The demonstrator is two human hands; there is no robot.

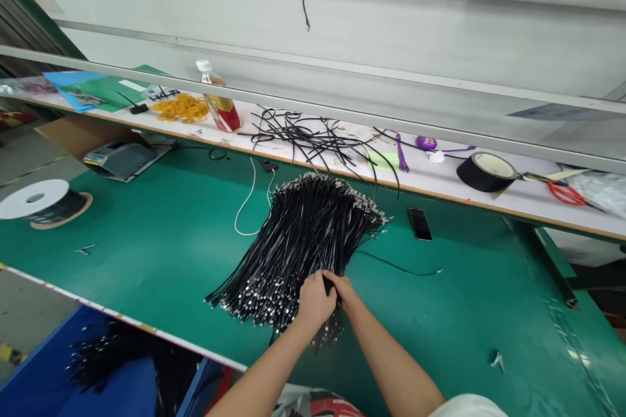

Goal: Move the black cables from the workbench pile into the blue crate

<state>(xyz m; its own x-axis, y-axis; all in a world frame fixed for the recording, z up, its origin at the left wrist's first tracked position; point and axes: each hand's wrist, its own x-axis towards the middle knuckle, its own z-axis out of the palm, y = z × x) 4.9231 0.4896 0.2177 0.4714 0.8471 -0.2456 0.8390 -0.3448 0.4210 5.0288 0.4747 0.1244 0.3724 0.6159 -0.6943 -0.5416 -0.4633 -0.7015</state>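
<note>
A large pile of black cables (303, 228) with silvery ends lies spread on the green table mat (186, 228). At its lower right part, my left hand (315, 300) is closed around a bundle of the black cables. Beside it, touching, my right hand (342, 288) is closed on the same bundle, its fingers partly hidden behind the cables. The bundle's metal-tipped ends hang below both hands, near the front of the pile. One loose black cable (401, 267) lies to the right of the pile.
A phone (420, 225) lies right of the pile, a white cord (244, 208) behind left. A cable reel (44, 202) stands far left. The back shelf holds a bottle (222, 104), loose black cords (313, 137), black tape (484, 172) and scissors (567, 192). A blue bin (44, 371) sits below front left.
</note>
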